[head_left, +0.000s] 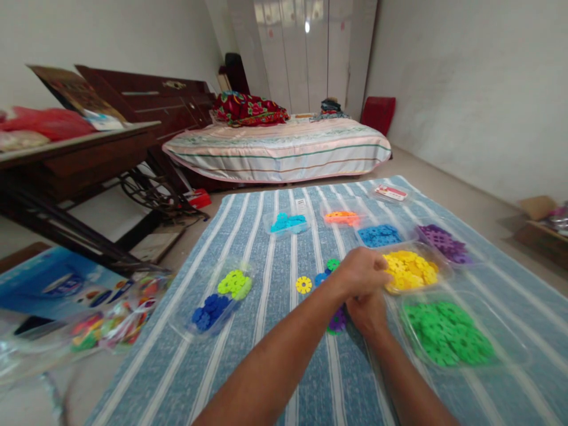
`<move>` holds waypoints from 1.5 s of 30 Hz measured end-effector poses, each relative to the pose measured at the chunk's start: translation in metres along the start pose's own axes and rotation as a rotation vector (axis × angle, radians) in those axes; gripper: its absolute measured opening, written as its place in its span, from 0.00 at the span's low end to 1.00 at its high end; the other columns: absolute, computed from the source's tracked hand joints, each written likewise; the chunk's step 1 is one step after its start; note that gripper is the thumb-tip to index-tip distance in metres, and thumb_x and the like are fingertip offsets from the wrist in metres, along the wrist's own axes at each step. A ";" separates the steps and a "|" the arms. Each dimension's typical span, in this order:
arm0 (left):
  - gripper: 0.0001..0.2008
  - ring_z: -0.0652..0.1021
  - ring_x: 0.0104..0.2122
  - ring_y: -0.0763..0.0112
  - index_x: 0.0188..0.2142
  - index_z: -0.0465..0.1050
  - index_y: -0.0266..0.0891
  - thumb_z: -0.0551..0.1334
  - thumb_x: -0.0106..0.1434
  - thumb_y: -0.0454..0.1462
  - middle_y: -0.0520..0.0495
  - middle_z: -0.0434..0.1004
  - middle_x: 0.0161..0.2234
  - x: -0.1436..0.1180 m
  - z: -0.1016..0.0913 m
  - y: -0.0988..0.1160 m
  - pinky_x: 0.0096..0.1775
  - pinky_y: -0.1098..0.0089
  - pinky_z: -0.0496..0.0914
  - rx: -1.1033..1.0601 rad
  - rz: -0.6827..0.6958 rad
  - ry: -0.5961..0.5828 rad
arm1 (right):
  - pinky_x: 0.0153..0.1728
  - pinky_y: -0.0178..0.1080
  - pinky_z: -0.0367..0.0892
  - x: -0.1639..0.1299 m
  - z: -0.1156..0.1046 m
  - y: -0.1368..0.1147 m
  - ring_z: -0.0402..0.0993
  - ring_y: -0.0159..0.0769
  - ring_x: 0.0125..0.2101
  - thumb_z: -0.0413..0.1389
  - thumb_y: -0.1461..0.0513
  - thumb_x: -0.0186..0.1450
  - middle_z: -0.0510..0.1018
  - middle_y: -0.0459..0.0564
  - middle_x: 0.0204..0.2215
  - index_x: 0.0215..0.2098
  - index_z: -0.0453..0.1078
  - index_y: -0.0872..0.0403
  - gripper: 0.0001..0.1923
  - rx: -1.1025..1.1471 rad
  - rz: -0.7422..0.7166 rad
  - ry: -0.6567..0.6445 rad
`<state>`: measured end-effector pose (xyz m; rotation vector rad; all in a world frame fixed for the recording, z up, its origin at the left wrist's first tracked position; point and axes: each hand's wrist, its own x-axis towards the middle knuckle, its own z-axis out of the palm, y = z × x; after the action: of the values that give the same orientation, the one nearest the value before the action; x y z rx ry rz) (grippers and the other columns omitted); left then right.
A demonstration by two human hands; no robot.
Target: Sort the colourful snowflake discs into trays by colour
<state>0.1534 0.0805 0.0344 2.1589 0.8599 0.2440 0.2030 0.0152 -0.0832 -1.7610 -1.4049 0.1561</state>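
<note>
My left hand reaches across to the right, its fingers curled at the near-left edge of the clear tray of yellow notched plastic discs. Whatever lies between its fingertips is hidden. Just below and partly covered by it, my right hand is closed, with its contents out of sight. Beside the hands on the cloth are a single yellow disc, a green disc, a blue disc and a purple disc. My left forearm hides part of this group, so I cannot tell which discs are joined.
Clear trays hold green discs, purple discs, blue discs, orange discs and light-blue discs. At left, one tray has lime and dark-blue discs. A striped cloth lies beneath; a bed stands beyond.
</note>
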 end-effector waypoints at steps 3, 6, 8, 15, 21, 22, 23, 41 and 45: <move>0.09 0.75 0.36 0.69 0.32 0.76 0.37 0.58 0.53 0.35 0.48 0.78 0.32 0.004 -0.020 -0.018 0.37 0.74 0.67 0.367 -0.244 0.142 | 0.37 0.38 0.60 0.002 -0.006 -0.002 0.69 0.38 0.34 0.48 0.59 0.60 0.75 0.52 0.29 0.29 0.73 0.54 0.12 0.007 -0.041 -0.057; 0.10 0.76 0.41 0.63 0.34 0.76 0.36 0.58 0.52 0.33 0.42 0.78 0.38 0.003 -0.038 -0.041 0.40 0.71 0.68 0.499 -0.393 0.162 | 0.39 0.37 0.60 0.003 -0.008 -0.003 0.68 0.36 0.34 0.48 0.59 0.61 0.75 0.50 0.29 0.27 0.72 0.54 0.12 0.012 -0.064 -0.082; 0.09 0.76 0.41 0.60 0.33 0.76 0.35 0.60 0.51 0.34 0.38 0.77 0.39 0.003 -0.042 -0.052 0.40 0.69 0.68 0.515 -0.436 0.147 | 0.39 0.37 0.59 0.003 -0.007 -0.002 0.68 0.36 0.34 0.49 0.60 0.61 0.75 0.50 0.29 0.28 0.72 0.54 0.12 0.009 -0.063 -0.084; 0.09 0.77 0.37 0.61 0.27 0.75 0.36 0.67 0.44 0.38 0.42 0.78 0.32 0.011 -0.032 -0.066 0.35 0.71 0.69 0.469 -0.453 0.073 | 0.39 0.36 0.59 0.004 -0.007 -0.001 0.67 0.35 0.34 0.49 0.60 0.61 0.75 0.49 0.29 0.28 0.72 0.54 0.11 0.005 -0.058 -0.107; 0.07 0.76 0.29 0.67 0.21 0.73 0.35 0.68 0.43 0.35 0.50 0.73 0.21 0.013 -0.029 -0.077 0.30 0.74 0.67 0.326 -0.432 0.073 | 0.39 0.36 0.59 0.003 -0.009 -0.004 0.67 0.36 0.34 0.49 0.60 0.61 0.75 0.49 0.29 0.28 0.72 0.54 0.11 0.005 -0.051 -0.106; 0.06 0.75 0.28 0.68 0.20 0.72 0.35 0.68 0.42 0.34 0.51 0.72 0.19 0.013 -0.029 -0.078 0.29 0.74 0.67 0.296 -0.433 0.080 | 0.39 0.36 0.59 0.003 -0.009 -0.004 0.67 0.36 0.34 0.49 0.60 0.61 0.75 0.49 0.29 0.28 0.72 0.54 0.11 0.004 -0.050 -0.106; 0.06 0.75 0.26 0.69 0.20 0.72 0.34 0.68 0.43 0.33 0.52 0.71 0.18 0.013 -0.030 -0.079 0.28 0.74 0.67 0.264 -0.434 0.088 | 0.39 0.36 0.59 0.003 -0.009 -0.005 0.67 0.36 0.35 0.49 0.60 0.61 0.75 0.49 0.29 0.28 0.72 0.54 0.11 0.003 -0.050 -0.104; 0.07 0.74 0.21 0.76 0.31 0.71 0.33 0.61 0.49 0.30 0.54 0.71 0.18 0.000 -0.001 0.010 0.26 0.77 0.67 -0.499 -0.094 -0.028 | 0.30 0.38 0.58 0.002 -0.005 -0.005 0.69 0.39 0.31 0.48 0.61 0.58 0.76 0.53 0.30 0.34 0.73 0.56 0.13 -0.101 0.044 -0.034; 0.06 0.74 0.23 0.75 0.29 0.73 0.32 0.60 0.51 0.32 0.52 0.73 0.21 -0.006 -0.017 -0.011 0.27 0.76 0.67 -0.203 -0.110 0.111 | 0.36 0.37 0.60 0.004 -0.008 -0.003 0.68 0.37 0.33 0.48 0.60 0.59 0.76 0.50 0.29 0.29 0.73 0.53 0.11 -0.013 -0.070 -0.056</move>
<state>0.1360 0.0916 0.0384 1.9178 0.9706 0.3819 0.2066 0.0139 -0.0743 -1.7278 -1.5084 0.1600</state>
